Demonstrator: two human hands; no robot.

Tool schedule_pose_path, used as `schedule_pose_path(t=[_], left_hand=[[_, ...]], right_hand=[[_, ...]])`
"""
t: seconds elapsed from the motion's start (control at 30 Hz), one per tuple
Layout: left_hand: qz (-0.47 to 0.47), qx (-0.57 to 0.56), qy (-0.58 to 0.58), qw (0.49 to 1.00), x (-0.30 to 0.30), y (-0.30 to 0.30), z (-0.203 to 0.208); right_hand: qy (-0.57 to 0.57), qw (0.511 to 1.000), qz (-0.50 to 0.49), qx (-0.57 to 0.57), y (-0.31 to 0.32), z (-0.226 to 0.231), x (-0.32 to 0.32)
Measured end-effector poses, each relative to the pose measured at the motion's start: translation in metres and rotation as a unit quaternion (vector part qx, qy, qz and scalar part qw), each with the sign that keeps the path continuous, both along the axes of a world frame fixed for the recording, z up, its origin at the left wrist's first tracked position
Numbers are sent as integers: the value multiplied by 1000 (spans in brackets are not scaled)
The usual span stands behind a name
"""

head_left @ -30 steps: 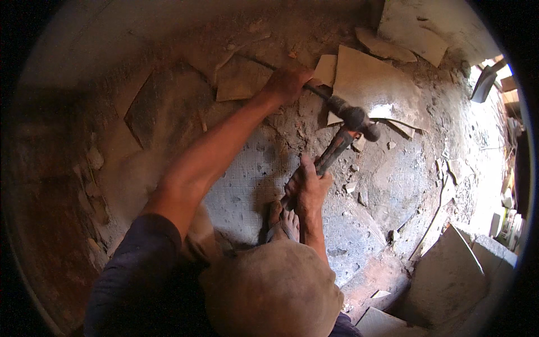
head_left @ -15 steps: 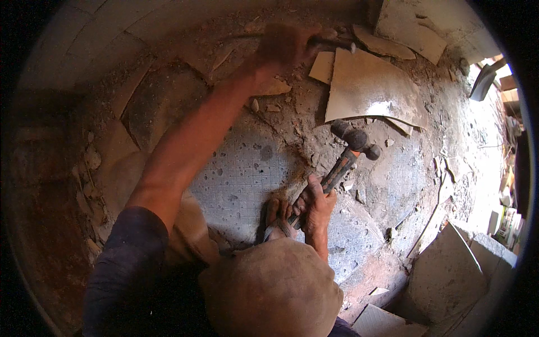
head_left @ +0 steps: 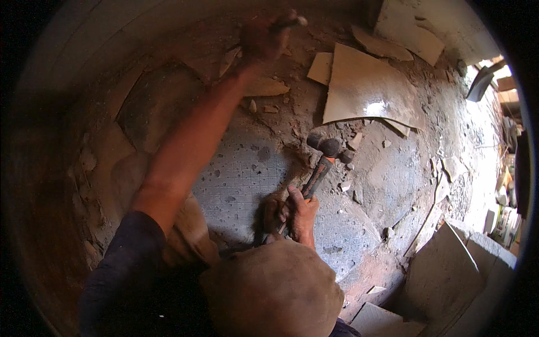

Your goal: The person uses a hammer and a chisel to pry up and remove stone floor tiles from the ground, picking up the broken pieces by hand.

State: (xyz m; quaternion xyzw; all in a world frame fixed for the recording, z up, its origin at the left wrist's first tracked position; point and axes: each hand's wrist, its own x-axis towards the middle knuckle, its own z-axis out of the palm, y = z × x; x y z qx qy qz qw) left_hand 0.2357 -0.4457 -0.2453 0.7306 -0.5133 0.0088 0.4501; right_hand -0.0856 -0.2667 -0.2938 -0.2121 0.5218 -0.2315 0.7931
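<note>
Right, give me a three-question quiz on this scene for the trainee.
1. True or false: the right hand grips the hammer by its handle.
2. Which hand is stretched out far from the body? A) left hand B) the one with the tool C) neither
3. Fill in: the bare floor beside the hammer shows a ___ pattern.
Key: 1 true; 2 A; 3 grid.
</note>
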Motion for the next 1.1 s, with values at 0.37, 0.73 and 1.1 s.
schedule_pose_path(t=[0.37,0.73,1.1], left_hand=[[-160,-152,-26,975,-86,4,30],[-42,-65,54,996,-10,-17,-20],[-182,-108,-56,976,-64,-53,22]], right_hand=[[24,999,-12,-41,1,-11,-3],[14,999,-38,-37,-4,-6,-21],[57,997,-26,-41,-9,-16,-23]])
